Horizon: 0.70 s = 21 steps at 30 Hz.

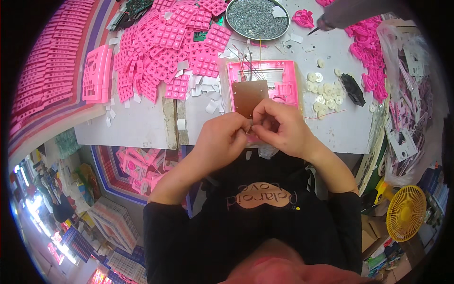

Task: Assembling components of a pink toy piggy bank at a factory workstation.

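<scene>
In front of me on the worktable lies a pink plastic housing, with its inside facing up. A brown circuit board rests in it, and thin wires stick up from the board's far end. Over the near edge of the board, my left hand and my right hand meet with fingertips pinched together. Whatever small piece they pinch is hidden by the fingers. Both hands are closed.
Pink keypads are heaped at the far left. A round tray of screws stands behind the housing. White plastic wheels and a black part lie to the right. A dark powered screwdriver hangs overhead at far right.
</scene>
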{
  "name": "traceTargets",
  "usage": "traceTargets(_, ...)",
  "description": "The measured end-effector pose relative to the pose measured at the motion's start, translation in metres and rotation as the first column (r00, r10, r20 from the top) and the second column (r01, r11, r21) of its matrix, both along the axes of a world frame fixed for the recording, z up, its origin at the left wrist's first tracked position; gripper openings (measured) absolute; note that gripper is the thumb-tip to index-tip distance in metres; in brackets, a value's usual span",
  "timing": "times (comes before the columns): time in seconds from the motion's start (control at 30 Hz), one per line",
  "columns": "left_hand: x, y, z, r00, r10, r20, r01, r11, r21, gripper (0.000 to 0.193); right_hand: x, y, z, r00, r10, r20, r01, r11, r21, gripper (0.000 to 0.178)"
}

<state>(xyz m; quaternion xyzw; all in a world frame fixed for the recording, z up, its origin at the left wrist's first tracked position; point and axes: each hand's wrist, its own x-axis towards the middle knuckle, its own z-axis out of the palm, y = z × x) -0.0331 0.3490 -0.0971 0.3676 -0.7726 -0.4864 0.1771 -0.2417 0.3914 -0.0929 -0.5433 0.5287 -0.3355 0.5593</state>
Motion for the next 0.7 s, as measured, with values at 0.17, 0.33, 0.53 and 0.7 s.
traceTargets(0.17,0.003,-0.005,0.011,0.998,0.054,0.036,-0.057,0.993,0.099,0.009,0.0,-0.002,0.002,1.0,-0.031,-0.002,0.031,0.999,-0.005,0.016)
traceTargets(0.33,0.002,-0.003,0.007,0.999,0.033,0.008,-0.033,0.999,-0.001,0.01,0.001,-0.003,0.002,0.999,-0.032,-0.015,0.032,0.999,-0.009,0.016)
traceTargets(0.53,0.006,-0.003,0.005,0.997,0.066,-0.041,-0.052,0.96,0.273,0.005,0.004,0.003,-0.006,0.993,-0.057,-0.108,0.034,0.979,-0.199,0.014)
traceTargets(0.7,0.004,0.006,-0.004,0.968,0.22,-0.121,-0.127,0.845,0.519,0.006,0.015,0.019,0.005,0.964,-0.192,-0.184,0.096,0.895,-0.435,0.018)
